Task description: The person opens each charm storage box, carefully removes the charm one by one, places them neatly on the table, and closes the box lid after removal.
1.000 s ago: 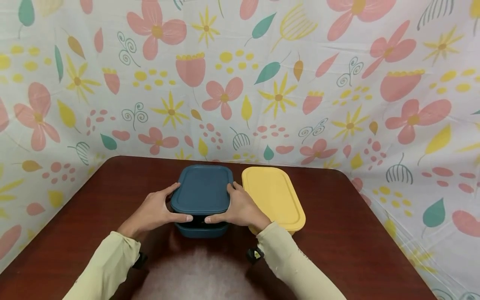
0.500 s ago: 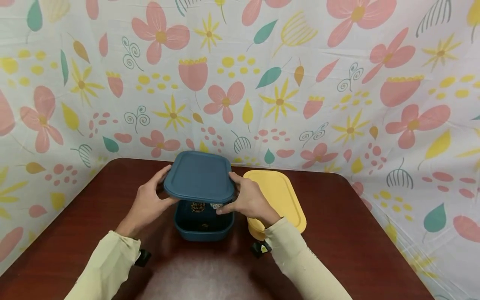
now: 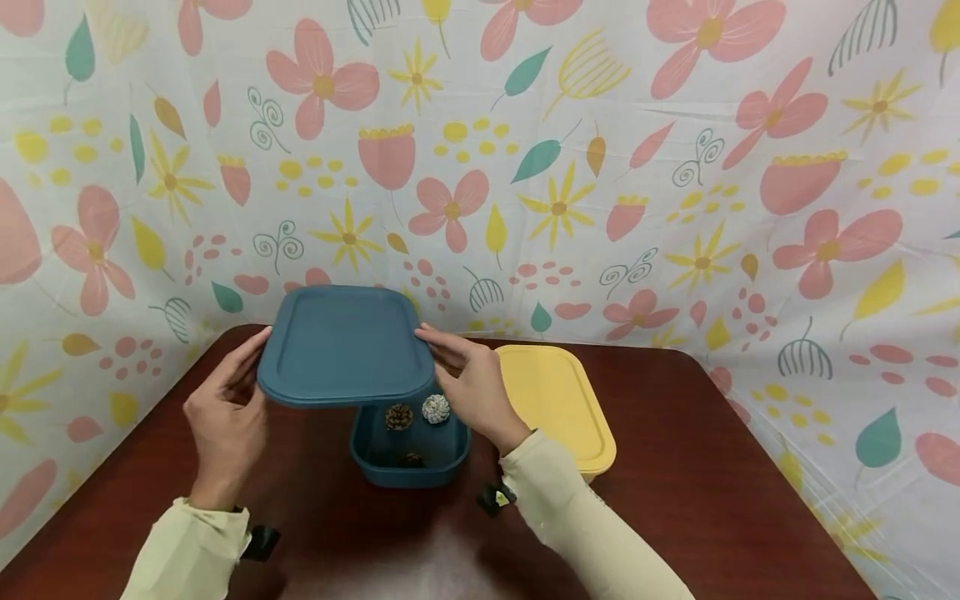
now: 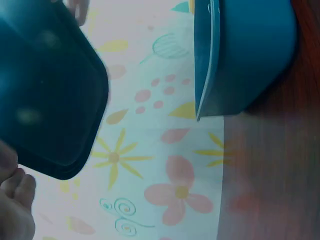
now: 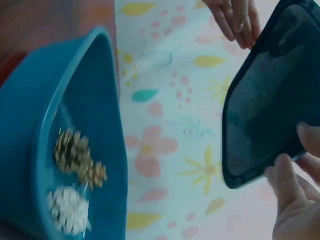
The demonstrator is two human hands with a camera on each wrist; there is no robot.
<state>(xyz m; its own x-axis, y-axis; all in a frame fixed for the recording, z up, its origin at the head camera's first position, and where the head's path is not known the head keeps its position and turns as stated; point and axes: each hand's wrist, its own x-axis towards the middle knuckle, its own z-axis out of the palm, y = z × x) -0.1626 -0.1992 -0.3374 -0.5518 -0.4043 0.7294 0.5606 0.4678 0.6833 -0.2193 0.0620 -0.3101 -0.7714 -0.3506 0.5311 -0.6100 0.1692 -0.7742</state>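
Note:
Both hands hold a blue lid (image 3: 345, 343) in the air, above and left of the blue container (image 3: 411, 477). My left hand (image 3: 227, 421) grips the lid's left edge, and my right hand (image 3: 476, 385) pinches its right edge. Part of the container's far side is hidden behind the lid. Inside it lie a brown pine cone (image 3: 399, 417), a white pine cone (image 3: 436, 408) and another small brown pine cone (image 3: 410, 459). The right wrist view looks into the container, with brown pine cones (image 5: 72, 152) beside the white one. The lid's underside (image 4: 47, 85) shows in the left wrist view.
A yellow container with its yellow lid (image 3: 558, 404) on stands right of the blue one, close behind the right forearm. The dark wooden table (image 3: 697, 483) reaches back to a flower-printed cloth (image 3: 555, 167).
The lid has come up off the blue container and moved left, held by both hands. The container now stands uncovered in front, with the pine cones in view.

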